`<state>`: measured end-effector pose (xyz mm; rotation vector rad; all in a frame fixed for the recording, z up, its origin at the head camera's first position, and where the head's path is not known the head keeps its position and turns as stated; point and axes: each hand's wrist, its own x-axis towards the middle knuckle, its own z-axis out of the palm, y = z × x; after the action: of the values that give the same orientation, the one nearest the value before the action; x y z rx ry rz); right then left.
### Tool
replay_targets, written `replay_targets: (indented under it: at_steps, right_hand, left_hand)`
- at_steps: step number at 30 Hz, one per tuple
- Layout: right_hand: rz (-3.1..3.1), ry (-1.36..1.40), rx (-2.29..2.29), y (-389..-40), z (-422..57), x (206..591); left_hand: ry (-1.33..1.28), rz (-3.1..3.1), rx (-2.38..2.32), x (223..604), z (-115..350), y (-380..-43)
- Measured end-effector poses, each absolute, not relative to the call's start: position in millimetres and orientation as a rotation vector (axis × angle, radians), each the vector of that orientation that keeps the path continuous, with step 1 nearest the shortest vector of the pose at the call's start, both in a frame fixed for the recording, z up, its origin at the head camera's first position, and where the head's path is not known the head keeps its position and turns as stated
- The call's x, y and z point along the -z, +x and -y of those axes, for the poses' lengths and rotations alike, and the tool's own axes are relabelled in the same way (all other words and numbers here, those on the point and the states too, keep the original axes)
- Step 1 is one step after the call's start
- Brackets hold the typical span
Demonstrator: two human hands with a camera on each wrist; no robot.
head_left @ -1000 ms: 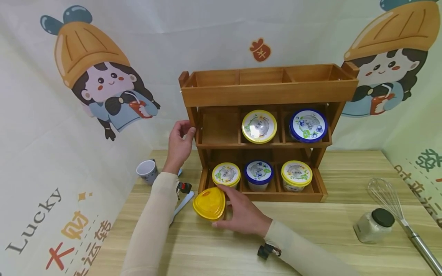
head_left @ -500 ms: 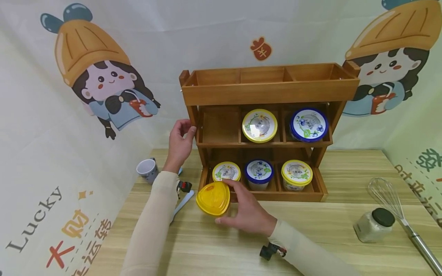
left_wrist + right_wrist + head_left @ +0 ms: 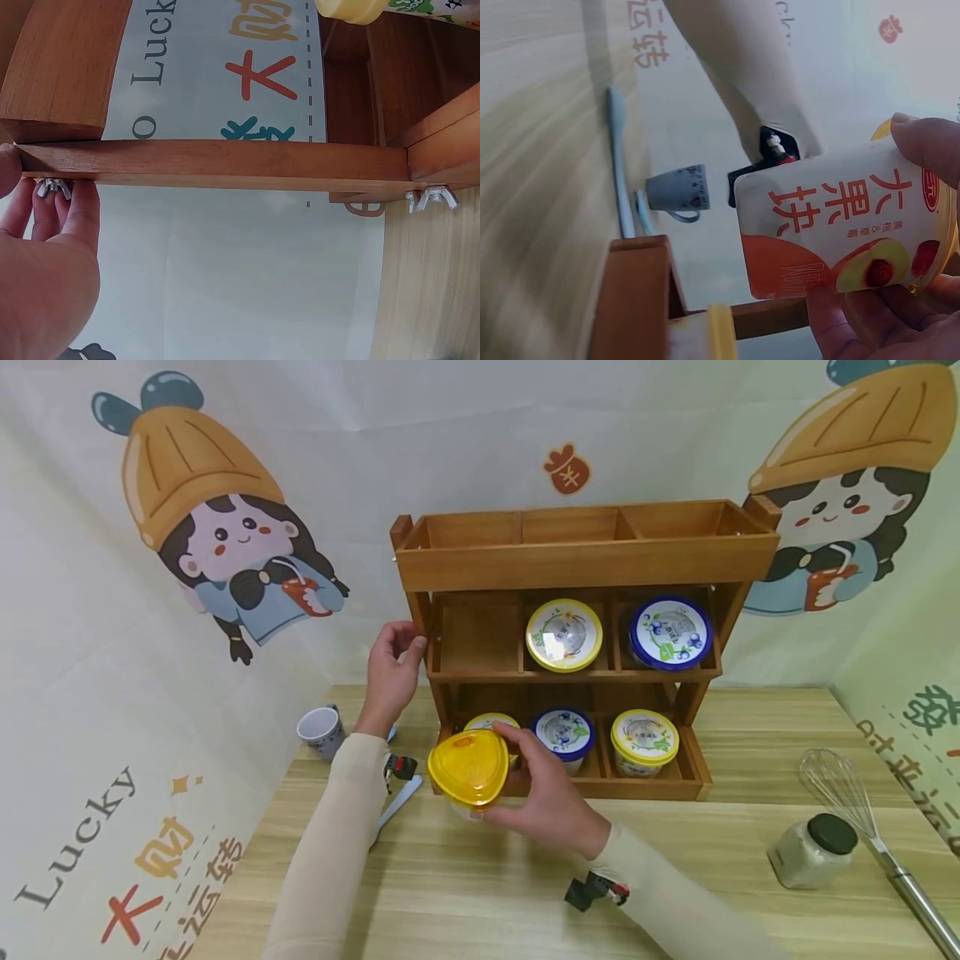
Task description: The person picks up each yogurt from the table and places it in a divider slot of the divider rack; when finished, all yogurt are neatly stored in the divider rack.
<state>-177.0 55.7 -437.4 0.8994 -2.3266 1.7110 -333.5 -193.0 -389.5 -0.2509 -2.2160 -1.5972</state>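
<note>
My right hand (image 3: 551,802) grips a yogurt cup with a yellow three-cornered lid (image 3: 468,768), raised in front of the lower tier of a wooden shelf rack (image 3: 585,564). In the right wrist view the cup's white, fruit-printed side (image 3: 832,217) shows between thumb and fingers. My left hand (image 3: 392,677) holds the rack's left upright; in the left wrist view the fingers (image 3: 82,217) curl under the wooden bar (image 3: 225,161) beside a wing nut. On the middle tier stand a yellow-lidded tub (image 3: 564,635) and a blue-lidded tub (image 3: 671,633); the left compartment there is bare.
Several more tubs, one blue-lidded (image 3: 562,733), fill the lower tier. Left of the rack are a small mug (image 3: 320,732) and a pale blue spoon-like utensil (image 3: 397,806). A black-lidded jar (image 3: 812,852) and a whisk (image 3: 870,827) lie to the right.
My right hand has lifted the yogurt cup up and slightly right, so it now covers more of the lower-left tub. The left hand has stayed on the upright.
</note>
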Motion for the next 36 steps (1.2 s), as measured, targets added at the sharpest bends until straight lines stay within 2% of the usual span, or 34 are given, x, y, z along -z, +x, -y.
replay_targets:
  at_steps: [18,36]
  right_hand:
    - [2.223,0.907,-1.542,-204,-75,385]
    - [2.243,0.814,-1.453,-242,-63,352]
  left_hand:
    - [-0.259,2.203,1.598,391,194,-335]
    - [-0.267,2.212,1.596,391,195,-334]
